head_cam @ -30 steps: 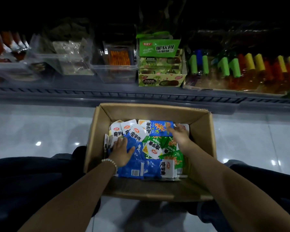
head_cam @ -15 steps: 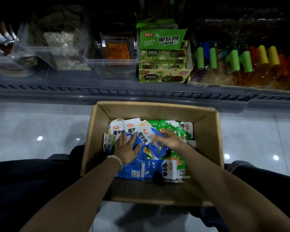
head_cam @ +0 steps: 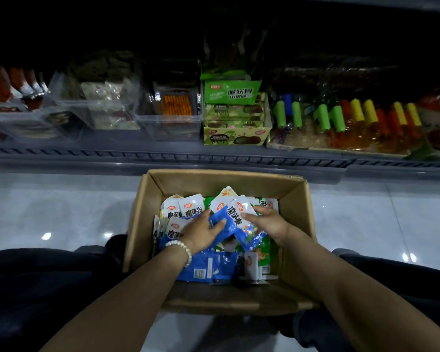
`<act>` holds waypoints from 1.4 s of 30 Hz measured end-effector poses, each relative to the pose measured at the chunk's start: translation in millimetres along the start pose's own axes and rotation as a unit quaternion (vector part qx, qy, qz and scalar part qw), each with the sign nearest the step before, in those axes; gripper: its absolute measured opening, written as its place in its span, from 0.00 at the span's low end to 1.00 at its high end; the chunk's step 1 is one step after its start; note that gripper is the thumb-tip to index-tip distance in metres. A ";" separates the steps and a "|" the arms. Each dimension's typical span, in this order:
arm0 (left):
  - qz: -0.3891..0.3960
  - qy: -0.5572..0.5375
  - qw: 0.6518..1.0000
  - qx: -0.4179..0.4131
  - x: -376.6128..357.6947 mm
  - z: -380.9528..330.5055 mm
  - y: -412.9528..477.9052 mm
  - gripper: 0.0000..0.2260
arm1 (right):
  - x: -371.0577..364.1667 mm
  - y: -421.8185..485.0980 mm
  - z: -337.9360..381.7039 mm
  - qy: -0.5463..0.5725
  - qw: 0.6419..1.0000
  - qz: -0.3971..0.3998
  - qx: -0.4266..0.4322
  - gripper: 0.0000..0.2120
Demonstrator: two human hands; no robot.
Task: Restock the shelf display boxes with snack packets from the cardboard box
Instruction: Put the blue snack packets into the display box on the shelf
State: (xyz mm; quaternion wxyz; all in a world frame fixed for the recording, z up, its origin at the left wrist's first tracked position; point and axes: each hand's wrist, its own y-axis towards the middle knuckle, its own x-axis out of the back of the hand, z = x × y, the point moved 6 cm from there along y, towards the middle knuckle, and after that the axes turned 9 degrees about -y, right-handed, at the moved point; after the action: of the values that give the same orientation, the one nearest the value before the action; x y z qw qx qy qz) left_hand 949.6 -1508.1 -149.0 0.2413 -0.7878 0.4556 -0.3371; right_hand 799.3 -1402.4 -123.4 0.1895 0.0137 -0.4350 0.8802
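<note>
An open cardboard box [head_cam: 296, 214] stands on the floor between my knees, holding several blue, white and green snack packets. Both hands are inside it. My left hand [head_cam: 201, 232], with a bead bracelet on the wrist, and my right hand [head_cam: 269, 221] press from either side on a bunch of blue-and-white packets [head_cam: 233, 214] lifted a little above the pile. More packets [head_cam: 186, 212] lie at the box's far left, and a blue one [head_cam: 206, 269] lies near its front. Shelf display boxes sit beyond: a clear bin [head_cam: 170, 123] and a green carton [head_cam: 235, 134].
The low shelf's grey front rail [head_cam: 214, 156] runs across just past the box. Clear bins [head_cam: 92, 115] with dark snacks stand at left, and a tray of coloured jelly tubes [head_cam: 341, 123] at right. Glossy tile floor [head_cam: 61, 212] lies on both sides. My dark trouser legs flank the box.
My hands have come together in the middle of the box, gathering blue-and-white packets between them and raising them slightly. The view has tilted a little.
</note>
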 end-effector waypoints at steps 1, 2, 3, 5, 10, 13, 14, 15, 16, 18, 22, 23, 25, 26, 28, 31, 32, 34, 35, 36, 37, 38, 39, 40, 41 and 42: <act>0.008 -0.027 1.000 0.005 1.1 -8.0 -3.7 0.43 | 5.1 -6.4 6.4 0.002 1.000 0.011 0.002 0.15; 0.009 -0.054 0.998 0.000 4.2 -18.0 -7.9 0.35 | 8.8 -13.9 13.5 0.004 1.000 0.021 0.005 0.13; 0.010 -0.082 0.996 -0.011 8.6 -28.4 -12.5 0.26 | 11.2 -24.3 23.0 0.011 0.999 0.033 0.008 0.09; 0.025 -0.145 0.989 -0.023 18.7 -50.3 -25.9 0.13 | 16.8 -41.6 43.1 0.039 0.998 0.047 0.025 0.06; 0.083 -0.338 0.936 -0.047 45.0 -122.4 -75.9 0.09 | 35.6 -87.5 107.6 0.080 0.992 -0.035 0.092 0.12; 0.052 -0.360 0.926 -0.097 66.0 -166.3 -105.1 0.10 | 42.8 -121.3 148.5 0.069 0.983 -0.081 0.147 0.18; 0.040 -0.373 0.920 -0.113 71.5 -178.3 -114.7 0.08 | 43.9 -133.4 160.4 0.074 0.979 -0.092 0.167 0.18; 0.026 -0.390 0.911 -0.129 77.0 -189.1 -124.0 0.07 | 44.2 -146.3 170.7 0.075 0.974 -0.100 0.189 0.18; 0.007 -0.406 0.903 -0.142 81.8 -198.1 -132.9 0.06 | 42.4 -160.0 179.0 0.076 0.969 -0.101 0.211 0.17; -0.027 -0.422 0.890 -0.170 90.1 -211.6 -149.0 0.07 | 36.4 -182.0 188.7 0.086 0.961 -0.099 0.244 0.19; -0.012 -0.465 0.867 -0.175 93.6 -221.2 -173.3 0.08 | 28.9 -203.8 194.9 0.122 0.952 -0.119 0.254 0.13; 0.004 -0.474 0.864 -0.172 92.8 -221.7 -178.5 0.08 | 26.5 -207.7 196.7 0.137 0.951 -0.116 0.251 0.10; 0.027 -0.486 0.854 -0.184 92.5 -224.8 -187.6 0.07 | 21.7 -211.7 200.0 0.168 0.950 -0.095 0.245 0.07; 0.029 -0.491 0.849 -0.193 93.8 -226.5 -190.6 0.07 | 20.0 -212.9 201.8 0.179 0.949 -0.087 0.245 0.07; 0.025 -0.501 0.841 -0.201 97.5 -230.0 -195.8 0.08 | 18.2 -215.2 205.5 0.190 0.945 -0.088 0.251 0.09; 0.014 -0.514 0.833 -0.207 103.8 -233.9 -199.4 0.09 | 18.0 -217.8 209.6 0.198 0.934 -0.118 0.272 0.08; 0.015 -0.516 0.831 -0.206 104.6 -234.1 -198.8 0.09 | 18.2 -217.9 209.9 0.201 0.930 -0.133 0.278 0.09; 0.021 -0.521 0.829 -0.201 104.8 -234.0 -198.0 0.09 | 18.8 -217.6 210.3 0.210 0.923 -0.159 0.280 0.11; 0.027 -0.527 0.826 -0.199 104.6 -234.0 -197.9 0.10 | 18.7 -217.4 210.6 0.216 0.922 -0.161 0.279 0.10; 0.035 -0.534 0.822 -0.196 104.3 -234.4 -197.6 0.11 | 18.6 -216.7 211.0 0.226 0.921 -0.158 0.276 0.09; 0.041 -0.540 0.819 -0.191 104.5 -234.9 -196.8 0.12 | 18.8 -217.0 211.7 0.238 0.920 -0.151 0.273 0.08; 0.046 -0.542 0.818 -0.188 104.8 -235.1 -195.9 0.13 | 19.4 -216.5 212.7 0.246 0.920 -0.145 0.270 0.08; 0.048 -0.541 0.818 -0.188 106.0 -235.5 -195.2 0.13 | 20.7 -216.2 213.9 0.247 0.920 -0.143 0.267 0.08; 0.047 -0.536 0.821 -0.191 107.6 -236.4 -194.7 0.14 | 21.9 -215.4 215.3 0.244 0.922 -0.142 0.266 0.07; 0.042 -0.532 0.822 -0.197 110.6 -237.5 -194.4 0.14 | 23.8 -214.9 216.9 0.240 0.923 -0.142 0.264 0.07; 0.032 -0.532 0.822 -0.200 114.5 -238.4 -193.7 0.14 | 26.4 -214.0 218.2 0.240 0.924 -0.140 0.262 0.06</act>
State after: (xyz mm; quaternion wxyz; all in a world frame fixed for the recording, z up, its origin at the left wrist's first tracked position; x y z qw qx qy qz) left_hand 918.9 -1535.6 176.2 0.2943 -0.8605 0.3389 0.2407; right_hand 818.0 -1444.4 179.9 0.3994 -0.0878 -0.1242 0.9041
